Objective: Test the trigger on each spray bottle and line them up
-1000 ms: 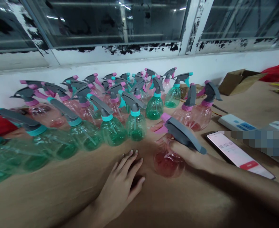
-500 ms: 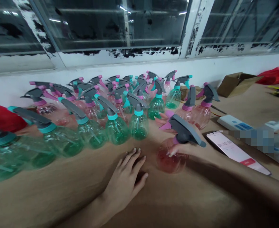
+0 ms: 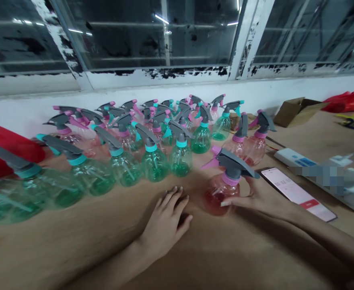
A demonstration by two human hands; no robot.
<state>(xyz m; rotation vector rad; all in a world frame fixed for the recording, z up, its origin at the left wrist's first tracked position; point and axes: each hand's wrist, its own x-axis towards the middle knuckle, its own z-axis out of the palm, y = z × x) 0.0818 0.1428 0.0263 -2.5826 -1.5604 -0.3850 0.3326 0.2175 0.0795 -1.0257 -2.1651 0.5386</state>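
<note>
A clear pink spray bottle [image 3: 213,195] with a grey and pink trigger head and some reddish liquid at its bottom stands upright on the table. My right hand [image 3: 260,197] is wrapped round its body from the right, the thumb in front and the other fingers hidden behind. My left hand [image 3: 166,223] lies palm down on the tabletop to the left of the bottle, fingers stretched out and holding nothing. Just beyond it stands a green spray bottle [image 3: 180,159], at the right end of a row of similar green ones.
Several more pink and green spray bottles crowd the back, among them a pink bottle [image 3: 254,147]. A phone [image 3: 297,193] and a white power strip [image 3: 297,157] lie at the right. Farther back are a cardboard box [image 3: 291,112] and a red bag [image 3: 346,100]. Something red [image 3: 11,149] sits at the left.
My right hand has slid down from the pink bottle's neck to its body; its fingers no longer show near the trigger. My left hand stays flat. The view has turned slightly left.
</note>
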